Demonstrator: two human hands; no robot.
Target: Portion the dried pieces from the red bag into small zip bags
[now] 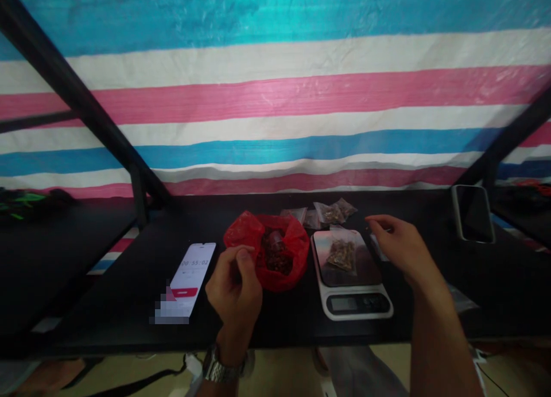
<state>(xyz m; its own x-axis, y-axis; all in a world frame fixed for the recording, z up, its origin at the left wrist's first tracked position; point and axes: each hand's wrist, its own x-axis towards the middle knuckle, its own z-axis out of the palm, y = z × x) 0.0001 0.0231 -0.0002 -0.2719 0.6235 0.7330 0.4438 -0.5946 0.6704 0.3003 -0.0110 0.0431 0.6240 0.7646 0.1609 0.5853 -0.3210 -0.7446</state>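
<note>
Several small filled bags [330, 213] behind the scale [365, 275] seem finished, and one more filled bag [342, 255] lies on it, while dark loose pieces [279, 264] remain in the red bag [299, 242]. The left hand [236, 285], near this red bag, and the right hand [398, 243], beside the scale, have curled fingers; I cannot tell whether they pinch anything.

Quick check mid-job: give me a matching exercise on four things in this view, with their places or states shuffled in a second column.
Things
1. red bag
2. scale
3. wristwatch
4. lit phone

Places or states
A. on the left wrist
B. left of the red bag, digits on its screen
C. open, with dark contents showing
D. bearing a filled clear packet

Pairs: 1-C, 2-D, 3-A, 4-B
</note>
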